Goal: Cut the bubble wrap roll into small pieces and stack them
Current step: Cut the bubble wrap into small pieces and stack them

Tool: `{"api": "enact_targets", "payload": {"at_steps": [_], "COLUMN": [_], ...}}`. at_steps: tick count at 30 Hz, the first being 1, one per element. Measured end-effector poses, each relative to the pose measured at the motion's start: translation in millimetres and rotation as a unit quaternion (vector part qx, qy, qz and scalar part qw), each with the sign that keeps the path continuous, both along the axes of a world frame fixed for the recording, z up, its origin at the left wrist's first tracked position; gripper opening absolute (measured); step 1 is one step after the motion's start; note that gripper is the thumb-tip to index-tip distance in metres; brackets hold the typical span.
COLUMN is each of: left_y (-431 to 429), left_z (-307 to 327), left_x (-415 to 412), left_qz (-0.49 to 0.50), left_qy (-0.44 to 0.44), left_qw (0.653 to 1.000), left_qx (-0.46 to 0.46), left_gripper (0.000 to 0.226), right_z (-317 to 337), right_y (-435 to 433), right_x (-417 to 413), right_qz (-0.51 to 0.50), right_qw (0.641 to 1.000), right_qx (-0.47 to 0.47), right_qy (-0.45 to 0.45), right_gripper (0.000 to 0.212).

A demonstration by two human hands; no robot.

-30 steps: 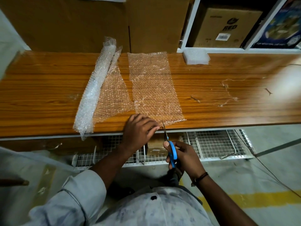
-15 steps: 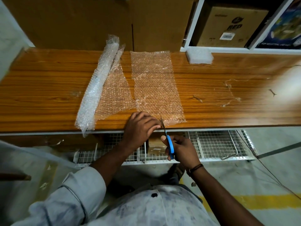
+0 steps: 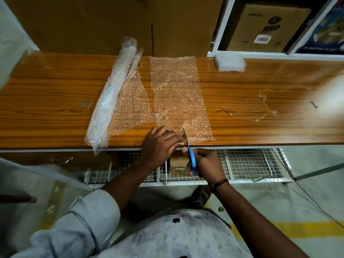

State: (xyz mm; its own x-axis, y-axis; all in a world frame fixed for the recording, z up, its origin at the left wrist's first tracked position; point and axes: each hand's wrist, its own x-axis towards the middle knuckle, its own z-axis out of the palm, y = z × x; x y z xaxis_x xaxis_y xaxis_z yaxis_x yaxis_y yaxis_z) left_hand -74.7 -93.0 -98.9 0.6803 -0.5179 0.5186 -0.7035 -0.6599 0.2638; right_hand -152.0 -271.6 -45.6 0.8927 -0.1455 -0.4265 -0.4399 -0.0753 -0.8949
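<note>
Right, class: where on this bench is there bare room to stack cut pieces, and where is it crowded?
Free: the wooden bench left of the bubble wrap roll, and the stretch between the flat sheet and the thin scraps. Crowded: the front middle, where the left hand holds that sheet and the right hand grips the scissors.

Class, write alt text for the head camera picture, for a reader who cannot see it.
Seen from above, a person's right hand holds blue-handled scissors at the near edge of a bubble wrap sheet, which the left hand holds on a wooden table. The bubble wrap roll lies left of the sheet.
</note>
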Motion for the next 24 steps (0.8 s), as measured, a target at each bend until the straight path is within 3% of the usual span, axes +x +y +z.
{"api": "enact_targets", "payload": {"at_steps": [9,18,24], "left_y": [3,14,22], "left_z": [2,-2,0], "left_x": [4,2,4], "left_qz": [-0.004,-0.015,-0.013], "left_qy": [0.01,0.032,0.033], "left_qw": [1.0,0.999,0.998], "left_qx": [-0.009,-0.033,-0.061], "left_gripper": [0.022,0.027,0.025], "right_z": [2,13,4], "right_y": [5,9,12], "right_x": [9,22,35], "right_qz": [-0.008,0.014,0.01], "right_qw": [1.0,1.0,0.999], "right_qx": [-0.002,0.001,-0.05], "right_qy": [-0.007,0.015,0.016], "right_gripper": [0.015,0.046,0.028]}}
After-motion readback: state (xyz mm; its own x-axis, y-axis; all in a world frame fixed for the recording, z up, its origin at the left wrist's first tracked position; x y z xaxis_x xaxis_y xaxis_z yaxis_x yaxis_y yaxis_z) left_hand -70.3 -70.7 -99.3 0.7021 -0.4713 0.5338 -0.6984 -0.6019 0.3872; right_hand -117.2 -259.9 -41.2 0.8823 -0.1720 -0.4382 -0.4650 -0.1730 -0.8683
